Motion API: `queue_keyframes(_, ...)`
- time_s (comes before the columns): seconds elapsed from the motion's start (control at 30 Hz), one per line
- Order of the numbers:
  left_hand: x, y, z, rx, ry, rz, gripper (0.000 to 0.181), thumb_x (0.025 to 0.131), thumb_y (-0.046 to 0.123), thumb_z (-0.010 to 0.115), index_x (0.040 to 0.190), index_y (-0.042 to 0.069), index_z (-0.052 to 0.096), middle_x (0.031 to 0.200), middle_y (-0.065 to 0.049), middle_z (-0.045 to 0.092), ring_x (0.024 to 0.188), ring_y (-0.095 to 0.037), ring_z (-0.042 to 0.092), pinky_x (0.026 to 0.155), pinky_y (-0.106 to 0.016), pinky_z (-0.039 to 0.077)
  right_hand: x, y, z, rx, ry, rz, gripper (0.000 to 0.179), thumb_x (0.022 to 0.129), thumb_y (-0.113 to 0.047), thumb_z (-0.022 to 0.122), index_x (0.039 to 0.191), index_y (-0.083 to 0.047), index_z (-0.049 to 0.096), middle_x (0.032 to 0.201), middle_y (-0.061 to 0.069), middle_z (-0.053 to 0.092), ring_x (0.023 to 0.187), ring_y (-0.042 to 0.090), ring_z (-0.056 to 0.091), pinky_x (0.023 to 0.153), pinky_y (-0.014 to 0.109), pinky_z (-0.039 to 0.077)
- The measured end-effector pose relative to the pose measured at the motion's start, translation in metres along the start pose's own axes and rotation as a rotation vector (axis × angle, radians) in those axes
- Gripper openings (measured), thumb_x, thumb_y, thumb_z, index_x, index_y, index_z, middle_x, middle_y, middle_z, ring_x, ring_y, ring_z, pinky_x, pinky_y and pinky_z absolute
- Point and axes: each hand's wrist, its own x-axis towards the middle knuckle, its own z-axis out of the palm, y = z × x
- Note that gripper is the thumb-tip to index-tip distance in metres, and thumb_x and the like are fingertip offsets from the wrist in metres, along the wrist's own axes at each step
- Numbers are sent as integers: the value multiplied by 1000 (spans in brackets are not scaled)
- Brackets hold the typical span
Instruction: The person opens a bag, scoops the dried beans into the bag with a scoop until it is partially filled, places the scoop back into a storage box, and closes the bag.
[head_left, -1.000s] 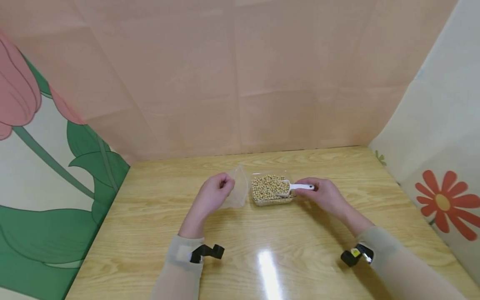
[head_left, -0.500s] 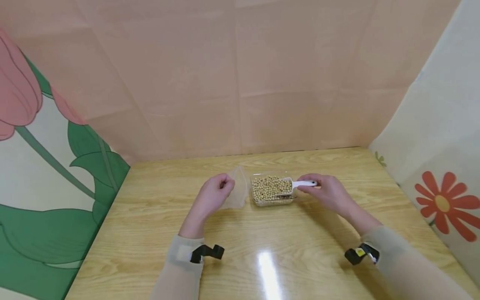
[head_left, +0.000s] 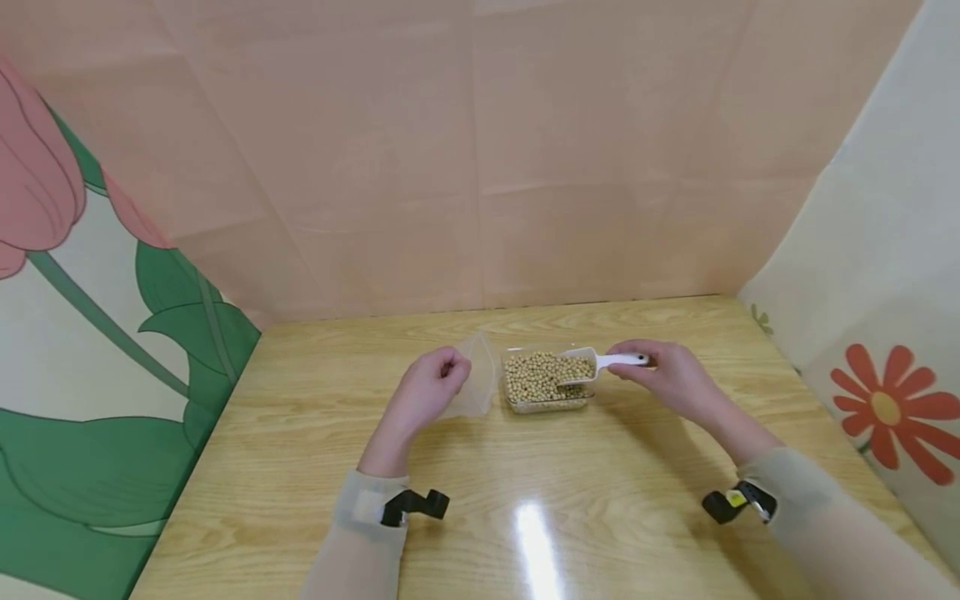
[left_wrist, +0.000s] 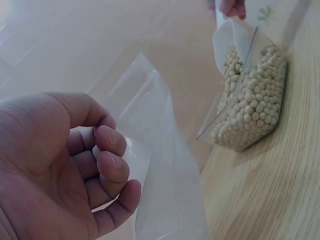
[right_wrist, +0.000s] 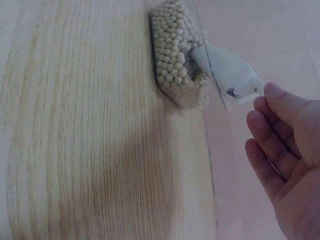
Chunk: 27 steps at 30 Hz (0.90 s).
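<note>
The person's left hand (head_left: 431, 387), fingers curled, pinches a clear plastic bag (head_left: 474, 390) just left of a clear box (head_left: 551, 406) on the worktop (head_left: 465, 533). Pale round beans (head_left: 534, 375) fill the box. The right hand (head_left: 671, 379) grips a white scoop (head_left: 606, 362) by its handle between thumb and fingers, its bowl among the beans at the box's right end.

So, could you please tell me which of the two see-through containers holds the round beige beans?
The clear rectangular box: the beans show through its walls, but none show in the translucent plastic bag the left hand holds.
</note>
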Motion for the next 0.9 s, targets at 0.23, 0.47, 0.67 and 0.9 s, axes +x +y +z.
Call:
queue_keyframes(0.23, 0, -1, 1, 6, -9, 6, 30, 104, 34, 53, 80, 16, 58, 71, -2, 54, 57, -18, 45, 54, -33, 40, 3, 1, -1, 46, -48, -10, 26, 92, -36, 74, 113, -20, 75, 91, 1, 72, 69, 16, 60, 53, 28, 47)
queue_keyframes(0.47, 1, -2, 2, 13, -5, 21, 29, 104, 32, 53, 80, 16, 57, 70, -2, 53, 57, -17, 45, 54, -33, 40, 6, 3, 16, 69, -40, -69, 22, 91, -28, 76, 111, -18, 76, 96, -1, 71, 74, 15, 62, 60, 26, 50)
queue_keyframes(0.67, 2, -2, 4, 18, -6, 30, 28, 104, 31, 53, 81, 16, 58, 71, -1, 54, 57, -17, 46, 55, -32, 40, 3, 13, 32, 168, -34, 8, 22, 91, -29, 76, 111, -20, 75, 97, 0, 68, 72, 16, 57, 58, 26, 48)
queue_keyframes(0.9, 1, -1, 4, 15, -4, 18, 28, 103, 32, 53, 81, 16, 58, 71, -2, 53, 58, -17, 45, 55, -32, 40, 1, 23, 44, 287, -46, 140, 29, 90, -40, 75, 113, -23, 74, 96, 8, 67, 69, 28, 57, 52, 30, 48)
